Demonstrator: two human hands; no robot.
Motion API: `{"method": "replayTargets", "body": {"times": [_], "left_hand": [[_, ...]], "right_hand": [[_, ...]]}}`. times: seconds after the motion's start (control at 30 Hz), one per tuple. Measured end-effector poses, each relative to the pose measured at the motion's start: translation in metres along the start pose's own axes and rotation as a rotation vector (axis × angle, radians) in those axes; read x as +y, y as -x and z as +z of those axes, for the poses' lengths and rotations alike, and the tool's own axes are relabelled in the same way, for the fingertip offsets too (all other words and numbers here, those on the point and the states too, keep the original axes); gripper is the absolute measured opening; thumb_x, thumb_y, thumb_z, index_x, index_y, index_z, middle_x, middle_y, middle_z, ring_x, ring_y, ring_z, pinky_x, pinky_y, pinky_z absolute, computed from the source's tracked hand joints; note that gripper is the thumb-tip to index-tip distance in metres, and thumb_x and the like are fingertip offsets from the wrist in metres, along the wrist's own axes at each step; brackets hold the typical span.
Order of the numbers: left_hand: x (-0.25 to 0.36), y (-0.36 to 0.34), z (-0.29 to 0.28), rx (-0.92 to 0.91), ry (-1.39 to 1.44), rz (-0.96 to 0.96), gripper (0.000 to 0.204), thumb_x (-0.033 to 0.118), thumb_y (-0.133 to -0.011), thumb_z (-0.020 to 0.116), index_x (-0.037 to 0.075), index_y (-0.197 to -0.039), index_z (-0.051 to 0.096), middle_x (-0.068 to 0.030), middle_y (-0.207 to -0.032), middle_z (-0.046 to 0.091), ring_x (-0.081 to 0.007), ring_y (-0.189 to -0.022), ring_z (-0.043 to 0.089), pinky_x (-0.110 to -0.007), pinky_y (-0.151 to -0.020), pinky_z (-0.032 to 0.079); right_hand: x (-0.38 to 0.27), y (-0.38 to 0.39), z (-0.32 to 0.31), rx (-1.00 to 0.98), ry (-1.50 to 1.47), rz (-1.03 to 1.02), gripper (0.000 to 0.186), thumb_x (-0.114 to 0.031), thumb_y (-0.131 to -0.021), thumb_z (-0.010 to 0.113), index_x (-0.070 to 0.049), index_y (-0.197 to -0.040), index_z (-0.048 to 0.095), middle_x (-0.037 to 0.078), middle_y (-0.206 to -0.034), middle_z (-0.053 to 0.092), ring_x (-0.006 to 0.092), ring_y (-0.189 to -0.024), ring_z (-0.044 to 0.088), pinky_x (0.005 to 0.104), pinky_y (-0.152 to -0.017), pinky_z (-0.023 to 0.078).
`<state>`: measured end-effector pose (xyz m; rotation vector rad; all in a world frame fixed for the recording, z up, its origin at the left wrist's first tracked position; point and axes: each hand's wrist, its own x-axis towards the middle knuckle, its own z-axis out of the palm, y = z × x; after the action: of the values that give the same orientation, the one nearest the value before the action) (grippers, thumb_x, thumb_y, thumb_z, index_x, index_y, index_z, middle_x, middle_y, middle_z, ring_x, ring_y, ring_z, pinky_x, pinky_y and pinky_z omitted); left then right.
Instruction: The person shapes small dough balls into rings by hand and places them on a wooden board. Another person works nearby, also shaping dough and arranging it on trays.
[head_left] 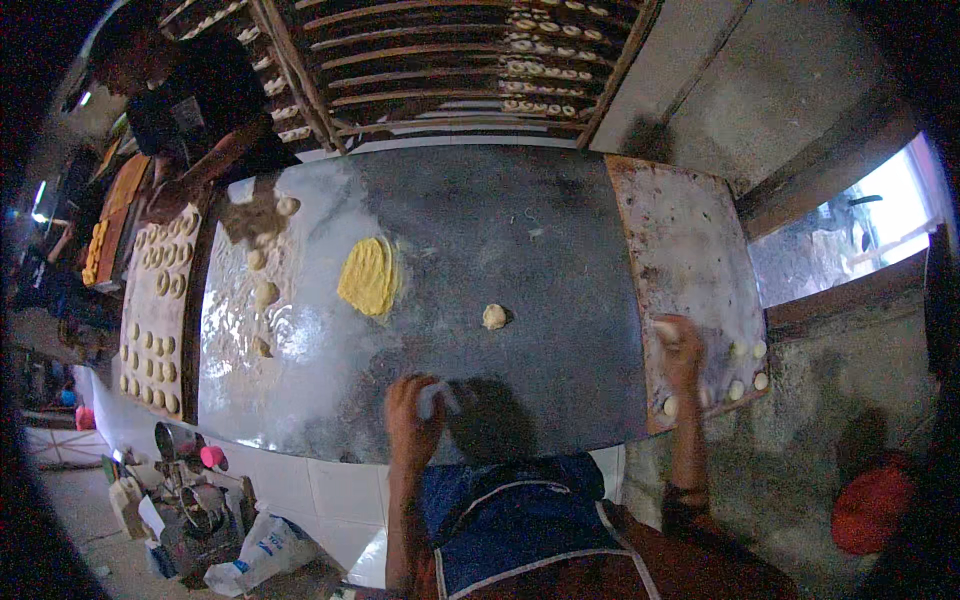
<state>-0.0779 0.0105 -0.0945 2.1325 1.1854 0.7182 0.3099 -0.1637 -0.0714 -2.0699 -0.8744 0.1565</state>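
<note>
My left hand (412, 408) is above the table's near edge, its fingers curled round a pale, blurred thing (432, 400), perhaps a scraper. Over the floured board at the right, my right hand (681, 343) has its fingers drawn together; whatever is in them is too blurred to name. Below and right of it, several pale dough balls, one of them a dough ball (736, 389), lie along the board's near end. A small lump of dough (494, 316) sits mid-table between my hands. Farther left lies a flat yellow slab (368, 277), which looks like dough.
Dough pieces (266, 293) rest on the table's wet, shiny left part. At the far left a co-worker's hands (168, 200) are over a board (172, 310) with rings and balls of dough. A rack (420, 72) with rings stands behind; a scale-like apparatus (200, 510) stands low left.
</note>
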Motion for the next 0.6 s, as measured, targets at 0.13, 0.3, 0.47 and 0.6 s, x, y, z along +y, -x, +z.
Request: {"method": "replayTargets", "body": {"times": [0.13,0.3,0.47,0.6], "left_hand": [[0.014,-0.073,0.06,-0.096,0.211,0.232,0.038,0.005,-0.078,0.068,0.002,-0.116,0.062,-0.0172,-0.117,0.062,-0.0366,-0.111,0.056,-0.046,-0.098,0.044],[-0.019,-0.107,0.103,-0.146,0.131,0.47,0.043,0.009,-0.076,0.069,0.002,-0.117,0.062,-0.0152,-0.122,0.06,-0.0361,-0.114,0.055,-0.045,-0.099,0.042],[-0.015,-0.105,0.09,-0.25,-0.079,0.413,0.044,0.016,-0.073,0.072,0.012,-0.116,0.066,-0.0044,-0.134,0.055,-0.0307,-0.129,0.044,-0.051,-0.101,0.037],[-0.027,-0.093,0.092,-0.222,-0.135,0.423,0.038,0.022,-0.08,0.069,0.02,-0.118,0.066,0.0025,-0.138,0.052,-0.027,-0.133,0.04,-0.055,-0.102,0.032]], "right_hand": [[-0.085,0.01,0.134,-0.468,-0.017,-0.053,0.033,-0.017,-0.085,0.074,-0.003,-0.114,0.065,0.015,-0.105,0.067,0.0278,-0.096,0.066,0.0367,-0.083,0.053],[-0.068,0.026,0.215,-0.272,0.463,-0.426,0.043,-0.011,-0.085,0.069,-0.003,-0.125,0.056,0.017,-0.111,0.063,0.0355,-0.088,0.065,0.0415,-0.079,0.053],[-0.063,0.028,0.181,-0.838,-0.07,-0.223,0.024,-0.019,-0.088,0.07,-0.003,-0.104,0.063,0.013,-0.098,0.065,0.0272,-0.081,0.065,0.0393,-0.067,0.051],[-0.076,0.047,0.083,-0.934,-0.179,0.112,0.027,-0.029,-0.09,0.071,-0.004,-0.095,0.066,0.011,-0.092,0.065,0.0208,-0.083,0.063,0.0363,-0.069,0.049]]}}
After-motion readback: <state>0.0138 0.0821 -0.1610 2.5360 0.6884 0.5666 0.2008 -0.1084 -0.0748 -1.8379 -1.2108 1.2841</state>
